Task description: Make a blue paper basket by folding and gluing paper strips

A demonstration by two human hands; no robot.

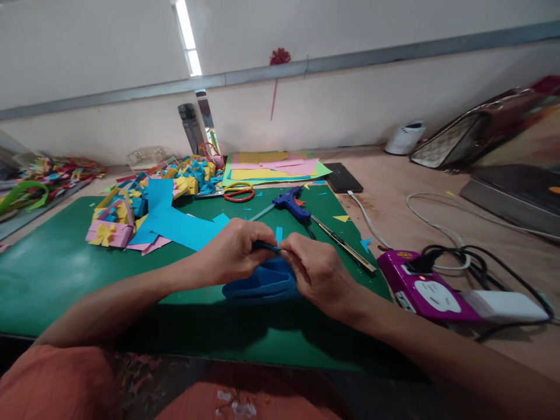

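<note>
Between my hands is a blue paper basket (pixel 260 283), held low over the green cutting mat (pixel 192 329). My left hand (pixel 234 248) is closed on the dark blue strip along its top, which looks like a handle. The fingers of my right hand (pixel 317 268) pinch the other end of that strip. Parts of the basket are hidden behind both hands. Just beyond them lies a blue glue gun (pixel 291 203) with a clear glue stick in it. A utility knife (pixel 343 245) rests right of the glue gun, near my right hand.
Left on the mat stand several small paper baskets (pixel 109 230) and blue paper pieces (pixel 186 224). Behind lie scissors (pixel 238 192), coloured paper sheets (pixel 271 166) and a phone (pixel 343 178). A purple power strip (pixel 420 286) with cables sits at the right.
</note>
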